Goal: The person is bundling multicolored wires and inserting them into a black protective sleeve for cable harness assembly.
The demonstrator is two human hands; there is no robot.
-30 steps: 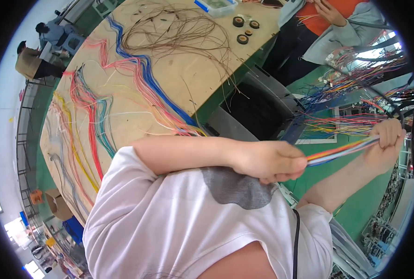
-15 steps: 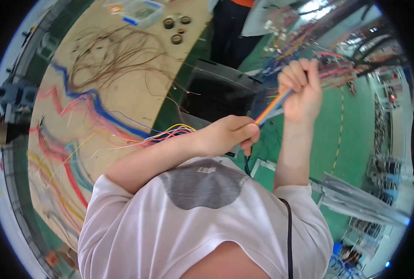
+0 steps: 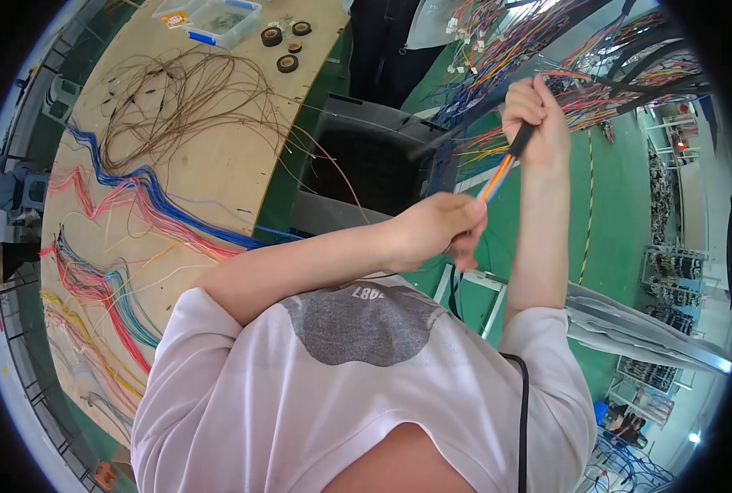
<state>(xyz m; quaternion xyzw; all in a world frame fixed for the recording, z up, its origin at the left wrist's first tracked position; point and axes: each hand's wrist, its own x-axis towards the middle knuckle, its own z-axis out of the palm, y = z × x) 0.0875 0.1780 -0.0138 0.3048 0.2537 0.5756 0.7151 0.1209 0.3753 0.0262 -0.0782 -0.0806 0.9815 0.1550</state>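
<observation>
A bundle of thin coloured wires [image 3: 498, 177] runs taut between my two hands. My left hand [image 3: 436, 231] is closed on its lower end, in front of my white shirt. Raised above it, my right hand [image 3: 537, 120] grips the upper end, where the bundle has a dark wrapped section. Behind my right hand hang many more coloured wires [image 3: 547, 49] on a rack.
A wooden harness board [image 3: 210, 181] at the left carries blue, red, yellow and brown wires laid along it. At its far end stand a clear plastic box [image 3: 218, 18] and three black tape rolls [image 3: 284, 44]. A dark bin [image 3: 366, 164] sits beside the board. The floor [image 3: 621, 197] is green.
My right hand has risen higher and a little right with the wire bundle. My left hand has followed upward, still holding the lower end. The view has swung left across the board.
</observation>
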